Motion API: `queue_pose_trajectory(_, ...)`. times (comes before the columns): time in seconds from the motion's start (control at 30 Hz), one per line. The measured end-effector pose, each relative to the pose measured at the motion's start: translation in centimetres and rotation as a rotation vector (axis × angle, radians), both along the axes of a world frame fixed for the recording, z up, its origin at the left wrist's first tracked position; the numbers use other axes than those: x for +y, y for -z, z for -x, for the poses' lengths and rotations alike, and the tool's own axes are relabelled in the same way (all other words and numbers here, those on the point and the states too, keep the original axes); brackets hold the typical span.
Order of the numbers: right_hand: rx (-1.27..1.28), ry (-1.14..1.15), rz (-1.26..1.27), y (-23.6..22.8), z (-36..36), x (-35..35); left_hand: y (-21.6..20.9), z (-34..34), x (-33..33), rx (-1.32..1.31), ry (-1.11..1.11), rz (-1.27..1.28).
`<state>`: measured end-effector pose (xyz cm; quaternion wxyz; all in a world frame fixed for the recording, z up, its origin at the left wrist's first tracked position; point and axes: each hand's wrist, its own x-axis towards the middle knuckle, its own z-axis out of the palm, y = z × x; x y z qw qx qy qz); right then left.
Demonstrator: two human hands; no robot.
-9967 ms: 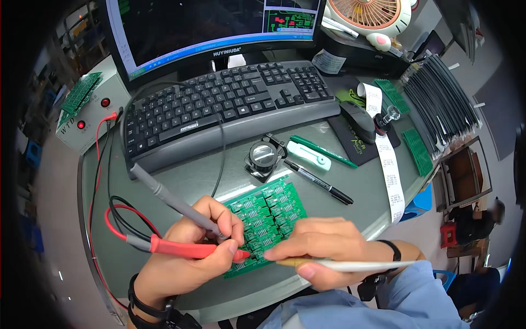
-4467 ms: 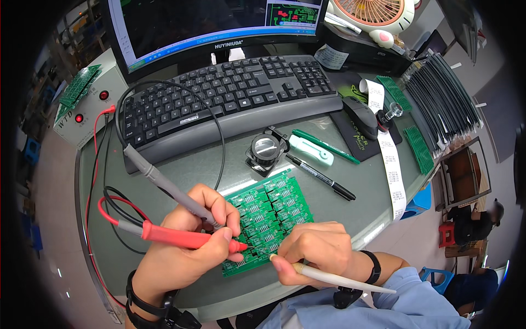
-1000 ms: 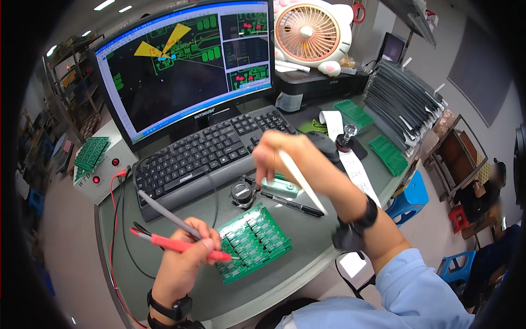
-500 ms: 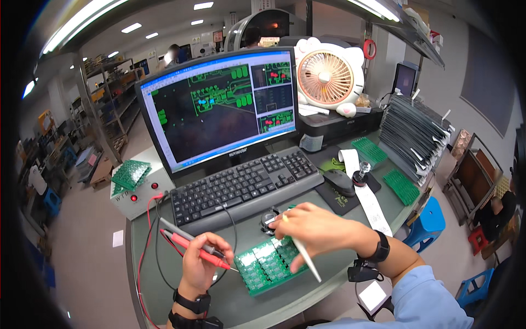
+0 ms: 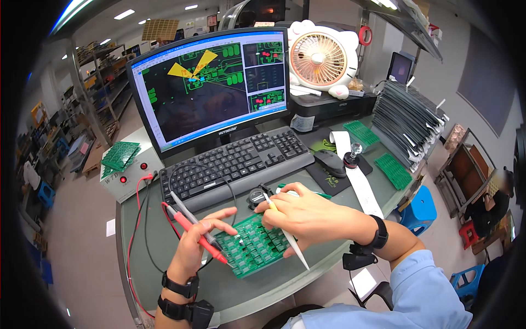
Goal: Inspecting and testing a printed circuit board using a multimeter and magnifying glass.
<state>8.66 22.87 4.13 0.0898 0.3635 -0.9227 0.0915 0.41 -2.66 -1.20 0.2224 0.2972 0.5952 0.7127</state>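
Note:
A green circuit board panel (image 5: 253,249) lies on the desk between my hands, its surface covered in small parts. My left hand (image 5: 193,241) holds a red test probe (image 5: 208,244) and a grey test probe (image 5: 182,207) side by side. The red probe's tip reaches the panel's left edge, while my left fingers stretch over its upper left corner. With a slim white pen-like tool (image 5: 295,248) tucked in its fingers, my right hand (image 5: 301,216) rests over the panel's right part and hides it. Beyond the panel sits a small black round object (image 5: 256,198), close to my right fingers.
A keyboard (image 5: 235,164) and a monitor (image 5: 211,93) stand behind the panel. To the right are a mouse (image 5: 330,163), a paper strip (image 5: 361,192), green boards (image 5: 393,170) and a stack of dark folders (image 5: 408,126). Probe leads run from a grey box (image 5: 131,174) at left.
My left fingers have straightened out over the panel's corner. Two yellow wedge markers have appeared on the screen. The whole view has shifted slightly.

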Motion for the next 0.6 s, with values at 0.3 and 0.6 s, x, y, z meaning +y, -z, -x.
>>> queue_pose_trajectory(0.3, -0.069, -0.197, 0.992, 2.8, -0.5, -0.1, 0.7, -0.8, -0.5, -0.271, -0.142, -0.451)
queue_pose_trajectory(0.6, -0.161, -0.224, 1.324, 3.0, -2.1, -1.6, -0.5, -3.1, 2.9, -0.216, -0.224, -0.294)
